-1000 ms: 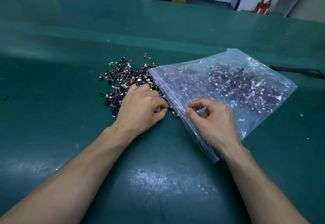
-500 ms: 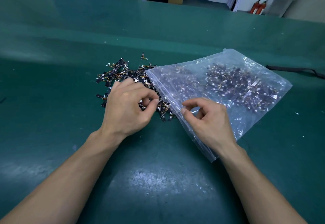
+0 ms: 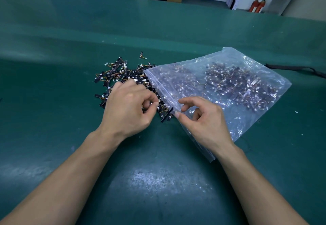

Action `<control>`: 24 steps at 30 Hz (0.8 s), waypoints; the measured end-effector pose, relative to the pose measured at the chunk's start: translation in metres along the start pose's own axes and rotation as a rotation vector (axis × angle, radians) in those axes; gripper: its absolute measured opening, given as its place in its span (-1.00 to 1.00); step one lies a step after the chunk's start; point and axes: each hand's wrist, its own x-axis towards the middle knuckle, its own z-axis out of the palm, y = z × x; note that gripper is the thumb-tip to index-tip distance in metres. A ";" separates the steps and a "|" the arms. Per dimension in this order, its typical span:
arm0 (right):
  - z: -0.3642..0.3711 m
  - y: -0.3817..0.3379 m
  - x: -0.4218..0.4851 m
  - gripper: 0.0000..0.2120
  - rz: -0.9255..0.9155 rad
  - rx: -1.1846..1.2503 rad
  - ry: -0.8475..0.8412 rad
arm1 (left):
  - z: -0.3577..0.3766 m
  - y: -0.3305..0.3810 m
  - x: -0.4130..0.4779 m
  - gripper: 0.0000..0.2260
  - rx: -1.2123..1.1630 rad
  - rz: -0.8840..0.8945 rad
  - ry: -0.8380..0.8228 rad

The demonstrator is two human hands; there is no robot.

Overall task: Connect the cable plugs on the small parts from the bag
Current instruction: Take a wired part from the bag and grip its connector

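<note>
Dozens of small parts [image 3: 114, 74], black strips with thin orange wires and white plugs, lie heaped on the green tabletop [image 3: 53, 51] left of the frame's centre. One stray part [image 3: 142, 55] sits apart above the heap. The left hand [image 3: 129, 109] rests palm down on the heap's near edge. Its fingers are curled in tight and the thumb meets the fingertips [image 3: 155, 103] in a pinch on a part from the heap, which the hand mostly hides.

Just right of it, the right hand [image 3: 207, 121] is relaxed and grasps nothing. Its fingers are loosely bent and spread, the forefinger reaches left, and the thumb tip touches the sealed strip of the bag [image 3: 238, 62] at its near left edge. That clear plastic bag lies flat at centre right with its mouth towards the heap, and many more of the same parts show through it.

At the far right edge a black strap [image 3: 299, 68] lies on the tabletop.
</note>
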 end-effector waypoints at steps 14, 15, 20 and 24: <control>0.001 0.000 -0.001 -0.82 0.002 -0.018 -0.002 | -0.008 -0.006 0.002 -0.91 0.072 -0.202 0.126; 0.001 -0.001 -0.001 -0.81 0.003 -0.013 0.000 | -0.007 -0.006 0.002 -0.91 0.030 -0.198 0.137; -0.001 -0.008 -0.001 -0.81 0.030 0.116 0.013 | 0.000 0.003 -0.001 -0.91 -0.306 -0.182 0.151; -0.003 -0.014 -0.002 -0.85 0.049 0.210 0.018 | 0.005 0.010 -0.003 -0.87 -0.449 -0.219 0.131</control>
